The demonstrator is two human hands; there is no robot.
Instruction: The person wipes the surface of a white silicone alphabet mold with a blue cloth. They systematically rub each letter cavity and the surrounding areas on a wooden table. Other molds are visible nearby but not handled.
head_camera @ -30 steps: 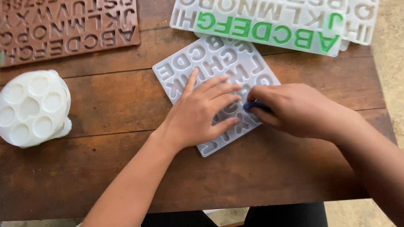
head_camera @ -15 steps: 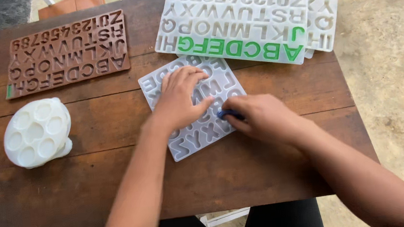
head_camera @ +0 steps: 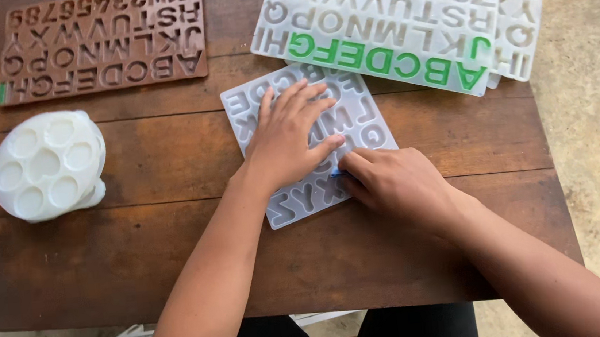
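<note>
Left hand (head_camera: 291,141) lying open & flat on clear mold (head_camera: 310,140), mid table (head_camera: 138,242). Right hand (head_camera: 395,181) curled, pinching sm. blue thing (head_camera: 337,174) at mold's near edge.

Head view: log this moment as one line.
left hand: flat on clear letter mould | right hand: pinching small blue item at mould | surface: wooden table

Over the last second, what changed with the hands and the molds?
Little changed. The left hand stays flat on the small clear letter mold, fingers spread. The right hand keeps its grip on a small blue tool at the mold's lower part; its tip is mostly hidden. The shifts in the picture look like camera motion. The mold, brown letter mold, large clear mold and white round mold stayed put.
</note>
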